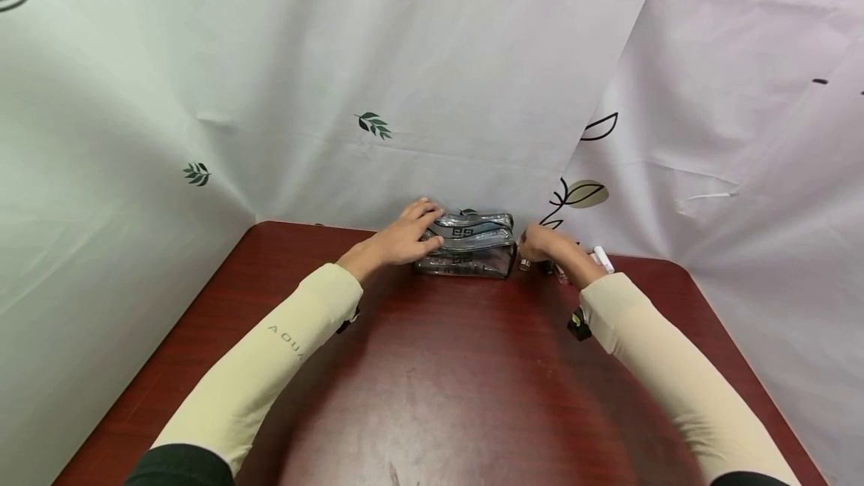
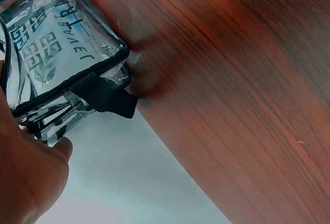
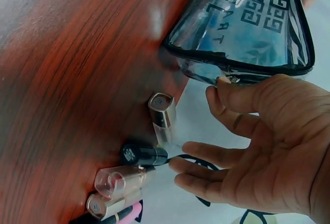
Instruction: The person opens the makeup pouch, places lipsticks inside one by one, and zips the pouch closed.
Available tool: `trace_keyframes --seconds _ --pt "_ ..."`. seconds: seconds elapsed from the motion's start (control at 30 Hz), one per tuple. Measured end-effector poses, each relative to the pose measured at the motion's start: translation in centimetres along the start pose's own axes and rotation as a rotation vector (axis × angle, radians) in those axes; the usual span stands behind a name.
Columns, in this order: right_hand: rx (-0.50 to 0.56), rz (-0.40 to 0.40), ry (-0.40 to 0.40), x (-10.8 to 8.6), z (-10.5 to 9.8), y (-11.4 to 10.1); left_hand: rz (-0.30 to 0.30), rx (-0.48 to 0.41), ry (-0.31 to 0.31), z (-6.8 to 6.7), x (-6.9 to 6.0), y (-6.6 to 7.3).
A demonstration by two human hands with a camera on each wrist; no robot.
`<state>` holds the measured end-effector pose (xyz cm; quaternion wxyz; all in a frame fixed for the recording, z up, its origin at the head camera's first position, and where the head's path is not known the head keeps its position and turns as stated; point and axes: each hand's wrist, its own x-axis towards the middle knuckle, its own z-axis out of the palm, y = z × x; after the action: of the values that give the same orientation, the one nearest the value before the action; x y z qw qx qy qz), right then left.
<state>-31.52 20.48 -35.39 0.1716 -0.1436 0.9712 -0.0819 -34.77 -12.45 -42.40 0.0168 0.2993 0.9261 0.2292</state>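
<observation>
Both ends of the pouch attended

The pouch is clear with black trim and lettering, and sits upright on the red-brown table, just in front of the white backdrop. A black strap juts from its left end.

At that same end, the left hand grasps the pouch, its thumb along the near upper side and its fingers over the far side. At the opposite end, the right hand appears to pinch the zipper pull between thumb and forefinger, though the pull is small and partly covered. Its other three fingers reach out loosely and grasp nothing.

Just beside the right end of the pouch is a row of cosmetics. Nearest to it is a gold-capped tube, then a black tube, then a clear-capped tube, with a pink-tipped tube farther along. The head view also shows a white tube to the right of the pouch, partly behind the right forearm.

Pale sleeves cover both forearms, nearer the wearer than the pouch.
</observation>
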Motion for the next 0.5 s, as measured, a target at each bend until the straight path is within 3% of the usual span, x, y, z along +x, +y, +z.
trace_keyframes --seconds 0.07,0.1,0.13,0.2,0.43,0.5 --pt "0.03 -0.006 0.023 -0.4 -0.1 0.1 -0.027 0.018 -0.012 -1.6 -1.7 3.1" --pt "0.049 -0.005 0.037 -0.6 -0.2 0.4 -0.032 0.041 -0.007 -1.6 -1.9 3.3" --pt "0.064 -0.008 0.056 -0.7 -0.3 0.8 -0.055 0.061 -0.012 -2.2 -2.6 4.7" --pt "0.091 0.004 0.086 -0.4 -0.6 2.4 -0.071 0.104 -0.011 -2.3 -2.8 5.2" --pt "0.109 0.039 0.221 4.8 1.4 13.8 -0.093 0.121 -0.014 -2.4 -2.9 5.4" --pt "0.123 0.064 0.236 4.8 1.5 15.8 -0.096 0.114 -0.022 -2.5 -2.9 5.5"
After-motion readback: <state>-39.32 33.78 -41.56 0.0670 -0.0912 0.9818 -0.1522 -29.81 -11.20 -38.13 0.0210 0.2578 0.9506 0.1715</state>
